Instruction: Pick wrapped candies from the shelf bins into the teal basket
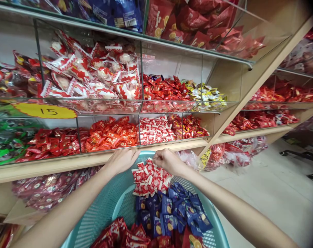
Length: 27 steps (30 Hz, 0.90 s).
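A large turquoise plastic basket (94,210) stands below me, with its far rim close to the shelf. Over that far rim, on its left part, my left hand (124,160) is closed, its fingertips partly hidden. My right hand (169,162) is curled shut a little further right, just above small red-and-white wrapped candies (152,181). Whether it grips the rim or a candy is hidden. Nearer to me, the basket also holds dark blue candy packets (169,210) and red packets (120,236).
Glass-fronted shelves (171,103) of wrapped candies rise ahead. A yellow tag (45,111) reading 15 hangs at the left. Large plastic bags (53,189) sit beneath the wooden shelf edge (55,168). Tiled floor (254,193) and a dark wheeled base (301,155) lie to the right.
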Each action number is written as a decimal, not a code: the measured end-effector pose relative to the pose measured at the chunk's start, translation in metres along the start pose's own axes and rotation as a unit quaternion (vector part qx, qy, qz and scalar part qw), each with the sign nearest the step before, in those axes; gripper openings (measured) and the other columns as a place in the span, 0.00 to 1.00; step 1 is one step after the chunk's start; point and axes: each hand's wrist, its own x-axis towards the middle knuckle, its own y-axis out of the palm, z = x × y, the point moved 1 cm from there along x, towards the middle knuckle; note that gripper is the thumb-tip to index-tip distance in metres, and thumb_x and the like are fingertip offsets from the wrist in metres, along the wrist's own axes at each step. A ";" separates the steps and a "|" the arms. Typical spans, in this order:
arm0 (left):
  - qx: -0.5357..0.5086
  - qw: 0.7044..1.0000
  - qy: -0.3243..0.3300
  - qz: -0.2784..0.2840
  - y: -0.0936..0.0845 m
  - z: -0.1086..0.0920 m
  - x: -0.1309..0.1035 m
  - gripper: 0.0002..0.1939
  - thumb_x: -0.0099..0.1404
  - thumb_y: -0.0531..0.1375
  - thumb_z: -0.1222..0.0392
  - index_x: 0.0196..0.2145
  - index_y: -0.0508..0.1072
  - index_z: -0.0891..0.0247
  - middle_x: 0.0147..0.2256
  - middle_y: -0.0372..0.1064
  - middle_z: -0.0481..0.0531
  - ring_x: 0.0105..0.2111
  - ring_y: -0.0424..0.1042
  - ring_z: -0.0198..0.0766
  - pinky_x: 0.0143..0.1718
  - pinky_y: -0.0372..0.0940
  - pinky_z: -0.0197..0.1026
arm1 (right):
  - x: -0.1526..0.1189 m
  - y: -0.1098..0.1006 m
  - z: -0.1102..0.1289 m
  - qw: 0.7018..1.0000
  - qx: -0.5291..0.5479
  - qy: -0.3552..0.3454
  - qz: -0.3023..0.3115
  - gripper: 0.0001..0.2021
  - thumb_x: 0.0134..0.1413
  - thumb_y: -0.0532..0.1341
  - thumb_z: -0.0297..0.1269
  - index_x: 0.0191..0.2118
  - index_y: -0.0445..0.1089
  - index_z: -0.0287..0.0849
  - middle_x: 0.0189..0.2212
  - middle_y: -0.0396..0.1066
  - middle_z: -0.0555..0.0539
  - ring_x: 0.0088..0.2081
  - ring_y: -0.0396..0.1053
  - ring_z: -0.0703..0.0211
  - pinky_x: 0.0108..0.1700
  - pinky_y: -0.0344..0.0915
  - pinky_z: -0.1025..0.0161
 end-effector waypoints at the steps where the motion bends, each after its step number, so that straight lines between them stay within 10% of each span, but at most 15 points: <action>1: -0.001 1.000 -0.001 0.001 0.000 0.000 0.000 0.31 0.66 0.33 0.46 0.33 0.71 0.63 0.35 0.72 0.59 0.36 0.71 0.48 0.37 0.60 0.45 | 0.002 0.001 0.001 1.000 -0.009 0.006 0.005 0.08 0.47 0.56 0.32 0.20 0.65 0.38 0.16 0.62 0.53 0.20 0.55 0.70 0.24 0.49 0.71; 27: -0.011 1.000 -0.015 0.015 -0.004 -0.003 -0.002 0.31 0.66 0.34 0.45 0.33 0.71 0.63 0.35 0.72 0.59 0.37 0.71 0.47 0.39 0.60 0.45 | 0.012 0.025 -0.001 0.976 -0.202 0.078 -0.008 0.11 0.51 0.53 0.37 0.27 0.71 0.42 0.27 0.72 0.45 0.32 0.68 0.58 0.29 0.52 0.66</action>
